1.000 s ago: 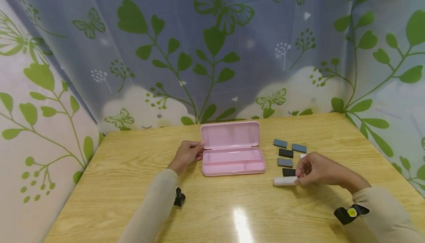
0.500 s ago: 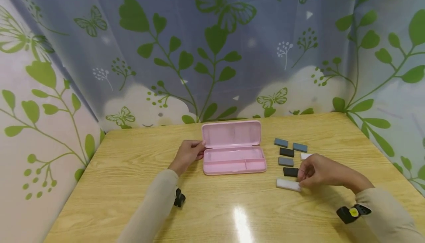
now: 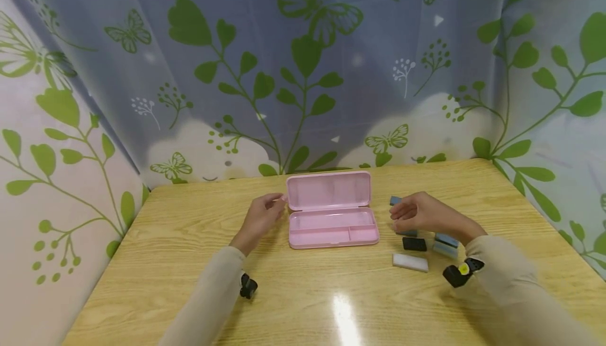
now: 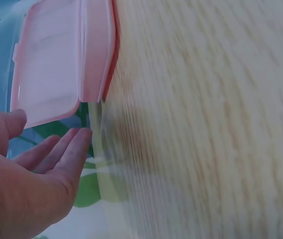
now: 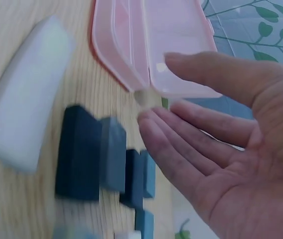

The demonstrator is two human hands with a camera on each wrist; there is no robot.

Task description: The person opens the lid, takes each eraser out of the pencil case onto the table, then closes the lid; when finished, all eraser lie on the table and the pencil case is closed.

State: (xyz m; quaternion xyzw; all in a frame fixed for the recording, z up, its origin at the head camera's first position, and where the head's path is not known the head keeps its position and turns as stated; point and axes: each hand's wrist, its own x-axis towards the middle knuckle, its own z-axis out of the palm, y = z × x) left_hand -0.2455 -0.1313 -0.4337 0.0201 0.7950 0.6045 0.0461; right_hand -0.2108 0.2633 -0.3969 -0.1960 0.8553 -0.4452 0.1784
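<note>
An open pink pencil case [image 3: 333, 245] lies on the table, its lid [image 3: 329, 191] raised behind the divided tray. Beside the lid's left edge is my left hand [image 3: 259, 219], fingers extended; whether a fingertip touches the lid I cannot tell. To the right, my right hand [image 3: 433, 215] hovers over several small eraser-like blocks, fingers loosely bent, holding nothing. A white block [image 3: 410, 262] and a black block [image 3: 414, 244] lie in front of it. A blue block [image 3: 395, 200] shows behind the fingers. In the right wrist view, grey-blue blocks [image 5: 112, 154] sit beyond the black one.
Two bluish blocks [image 3: 446, 246] lie by the right wrist. The wooden table [image 3: 303, 298] meets a leaf-and-butterfly patterned cloth [image 3: 265, 72] at the back and sides. A bright light reflection lies near the front of the table.
My right hand has let go of the white block and moved up and left over the other blocks. The white block stays on the table. My left hand has eased slightly away from the case.
</note>
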